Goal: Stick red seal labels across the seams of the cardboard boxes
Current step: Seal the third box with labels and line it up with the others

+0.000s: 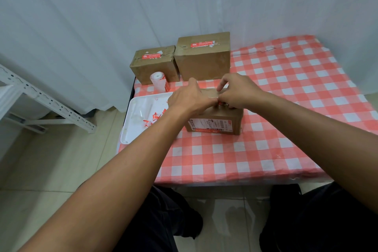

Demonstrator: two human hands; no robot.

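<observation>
Three boxes: one near box [216,122] under the hands, two sealed boxes at the far left of the tabletop [286,92].
Near box: brown cardboard, its near side bearing a white shipping label [210,125] with red trim.
Left hand [190,100]: rests on the top of the near box, fingers curled; its grip meets the other hand at the red seal label [219,102], though whether it pinches the label cannot be told.
Right hand [237,92]: above the same box top, thumb and fingers pinching the red seal label, index finger raised.
Red seal label: only a small red sliver shows between the two hands, at the top of the near box.
Far left box [153,67]: a red seal across its top seam.
Far right box [204,57]: taller, touching the far left box, also sealed in red on top.
Label roll [159,81]: white, upright, just in front of the far left box.
White tray [133,120]: left of the near box, holding red-and-white paper scraps [155,117].
Tabletop cover: red-and-white checked cloth.
</observation>
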